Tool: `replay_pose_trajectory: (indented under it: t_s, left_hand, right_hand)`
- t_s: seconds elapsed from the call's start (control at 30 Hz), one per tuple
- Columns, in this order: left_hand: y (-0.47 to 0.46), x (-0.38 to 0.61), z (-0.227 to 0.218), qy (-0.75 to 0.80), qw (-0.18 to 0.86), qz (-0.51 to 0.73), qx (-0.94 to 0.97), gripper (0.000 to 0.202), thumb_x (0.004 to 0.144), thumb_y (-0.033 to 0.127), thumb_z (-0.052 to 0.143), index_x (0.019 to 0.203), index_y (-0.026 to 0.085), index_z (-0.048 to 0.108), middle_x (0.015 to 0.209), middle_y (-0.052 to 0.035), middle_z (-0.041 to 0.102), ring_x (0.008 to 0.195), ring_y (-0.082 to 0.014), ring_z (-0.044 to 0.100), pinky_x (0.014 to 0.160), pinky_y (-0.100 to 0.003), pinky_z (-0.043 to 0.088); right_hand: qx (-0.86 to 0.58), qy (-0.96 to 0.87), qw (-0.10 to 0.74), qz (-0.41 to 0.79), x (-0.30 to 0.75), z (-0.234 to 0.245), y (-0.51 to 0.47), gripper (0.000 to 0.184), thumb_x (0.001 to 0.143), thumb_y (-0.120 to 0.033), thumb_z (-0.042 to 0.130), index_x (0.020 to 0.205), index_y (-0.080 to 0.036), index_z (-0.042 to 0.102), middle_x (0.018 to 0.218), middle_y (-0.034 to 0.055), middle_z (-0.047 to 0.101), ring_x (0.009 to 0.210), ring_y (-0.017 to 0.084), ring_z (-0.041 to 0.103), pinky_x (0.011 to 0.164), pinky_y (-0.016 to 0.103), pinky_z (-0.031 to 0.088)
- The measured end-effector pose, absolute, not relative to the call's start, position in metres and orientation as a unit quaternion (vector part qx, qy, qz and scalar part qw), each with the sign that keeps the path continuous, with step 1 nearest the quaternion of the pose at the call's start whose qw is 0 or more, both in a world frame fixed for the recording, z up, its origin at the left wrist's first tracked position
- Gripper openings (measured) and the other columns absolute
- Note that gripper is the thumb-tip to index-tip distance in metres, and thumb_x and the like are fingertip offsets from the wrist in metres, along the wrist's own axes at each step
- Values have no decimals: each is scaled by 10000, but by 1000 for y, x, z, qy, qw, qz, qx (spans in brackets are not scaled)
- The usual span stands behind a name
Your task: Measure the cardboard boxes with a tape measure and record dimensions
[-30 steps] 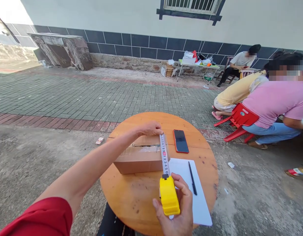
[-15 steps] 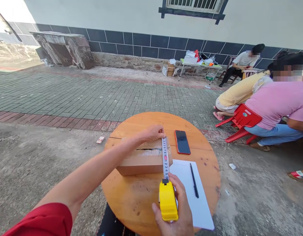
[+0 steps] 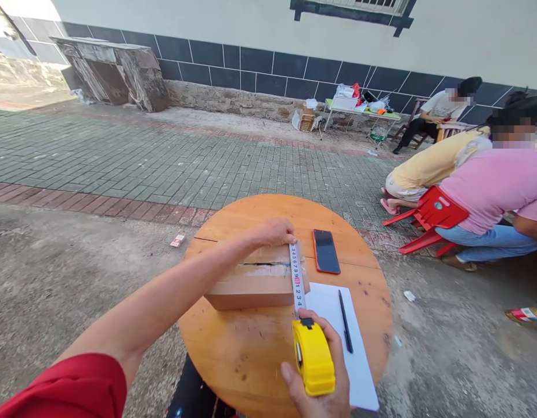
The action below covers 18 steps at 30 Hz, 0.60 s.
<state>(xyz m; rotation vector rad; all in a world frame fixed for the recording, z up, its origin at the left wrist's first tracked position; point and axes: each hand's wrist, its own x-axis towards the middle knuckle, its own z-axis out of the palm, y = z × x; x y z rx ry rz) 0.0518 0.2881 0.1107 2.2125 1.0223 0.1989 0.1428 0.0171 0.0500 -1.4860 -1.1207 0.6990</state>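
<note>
The tape measure [image 3: 318, 361] has shifted right, nearer the pen [image 3: 345, 322] on paper [image 3: 359, 374].

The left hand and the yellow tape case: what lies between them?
In the head view, the white numbered tape runs from the left hand to the yellow tape case, over the cardboard box.
</note>
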Motion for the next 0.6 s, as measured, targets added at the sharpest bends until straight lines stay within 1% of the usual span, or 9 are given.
replay_pose_trajectory:
  t_s: [0.1, 0.13, 0.2, 0.33, 0.5, 0.6]
  left_hand:
    - [286, 51, 110, 390, 342, 86, 850, 231, 747, 277, 546, 539, 179, 515, 545, 44, 441, 574, -121, 404, 528, -250, 265]
    - [285, 51, 110, 389, 342, 89, 851, 238, 750, 279, 543, 537, 179, 508, 545, 44, 435, 574, -120, 397, 526, -250, 263]
    - [283, 51, 110, 386, 341, 96, 852, 240, 752, 277, 537, 535, 179, 503, 546, 43, 429, 577, -121, 391, 527, -251, 263]
    - [280, 49, 109, 382, 335, 109, 854, 229, 762, 270, 521, 553, 177, 528, 557, 37, 457, 592, -127, 411, 545, -252, 277]
    - [278, 48, 110, 388, 326, 111, 855, 206, 766, 267, 520, 589, 176, 573, 579, 27, 519, 602, -135, 445, 550, -256, 284]
    - [277, 48, 111, 393, 325, 106, 854, 190, 764, 250, 520, 596, 176, 570, 582, 28, 523, 593, -131, 447, 544, -251, 285]
  right_hand:
    - [-632, -467, 541, 298, 142, 53, 18, 574, 714, -285, 702, 1255, -216, 524, 1252, 89, 631, 1179, 294, 574, 792, 314, 547]
    - [-634, -468, 540, 296, 142, 53, 18, 572, 711, -278, 699, 1253, -216, 526, 1243, 88, 635, 1168, 292, 580, 780, 311, 548]
    - [-638, -471, 538, 285, 143, 53, 18, 577, 701, -254, 694, 1251, -223, 525, 1240, 78, 635, 1149, 284, 592, 840, 330, 540]
    - [-634, -491, 537, 262, 148, 51, 18, 599, 687, -202, 680, 1261, -229, 513, 1267, 76, 617, 1182, 285, 578, 1004, 404, 475]
    - [-619, -505, 540, 265, 151, 50, 20, 600, 705, -224, 672, 1283, -228, 510, 1312, 85, 588, 1229, 293, 552, 1058, 432, 433]
    - [-607, -512, 546, 268, 151, 51, 22, 618, 702, -220, 671, 1295, -223, 497, 1354, 93, 562, 1275, 300, 518, 1091, 444, 402]
